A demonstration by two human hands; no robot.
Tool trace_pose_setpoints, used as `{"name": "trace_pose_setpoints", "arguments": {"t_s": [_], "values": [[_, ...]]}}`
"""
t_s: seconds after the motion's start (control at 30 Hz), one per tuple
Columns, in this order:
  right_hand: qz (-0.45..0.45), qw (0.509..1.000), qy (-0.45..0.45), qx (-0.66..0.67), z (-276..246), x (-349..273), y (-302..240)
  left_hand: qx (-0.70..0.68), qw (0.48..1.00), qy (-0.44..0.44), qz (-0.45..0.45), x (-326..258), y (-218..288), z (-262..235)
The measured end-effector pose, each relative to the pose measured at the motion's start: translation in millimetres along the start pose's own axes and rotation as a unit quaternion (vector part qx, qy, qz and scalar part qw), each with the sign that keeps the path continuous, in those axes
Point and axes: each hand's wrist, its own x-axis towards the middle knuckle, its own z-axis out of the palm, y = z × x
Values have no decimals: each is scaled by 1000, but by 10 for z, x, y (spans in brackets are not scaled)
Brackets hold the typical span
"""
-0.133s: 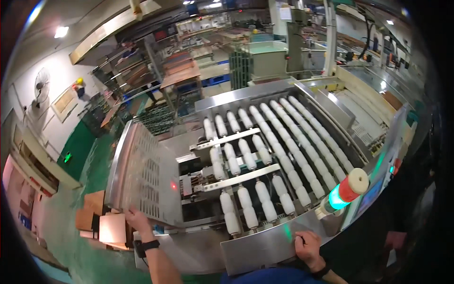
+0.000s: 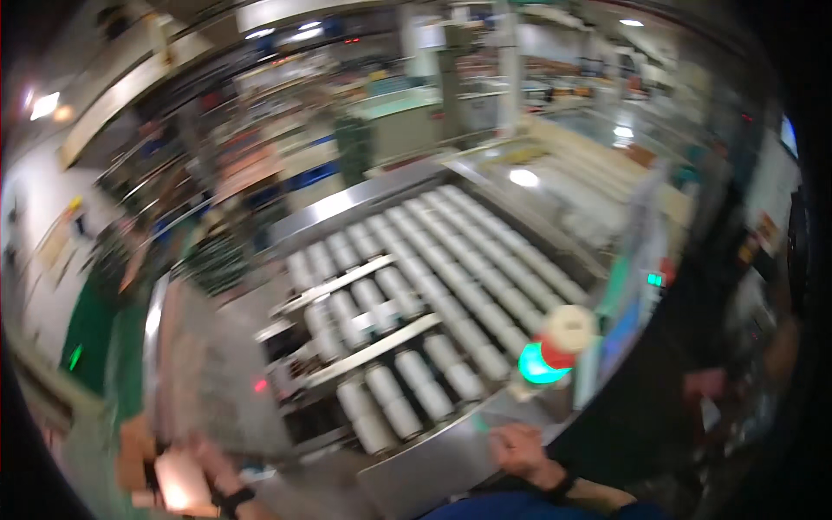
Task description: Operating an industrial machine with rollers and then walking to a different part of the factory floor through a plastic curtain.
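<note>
My left hand is at the lower end of the slotted metal panel on the left; motion smears its fingers, so its grip is unclear. My right hand, fingers curled with nothing showing in them, rests on the front metal plate of a roller conveyor. Beyond that plate run several rows of white rollers. Two pale rails cross the shorter rows.
A signal light with a lit green section and a red one stands right of the rollers, beside a screen panel. Brown boxes are on the floor at lower left. Machines and racks fill the blurred background.
The whole view has swung to the right and blurred, so the conveyor and both hands appear further left. My right hand remains on the plate.
</note>
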Motion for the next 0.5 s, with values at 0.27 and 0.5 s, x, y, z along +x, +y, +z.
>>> {"name": "trace_pose_setpoints", "arguments": {"t_s": [0.27, 0.5], "values": [[41, 999, -14, 0, -17, -11, -24, 137, 983, 17, 121, 106, 186, 234], [58, 997, -42, -7, 48, -95, 55, 143, 979, 3, 145, 29, 430, 573]]}}
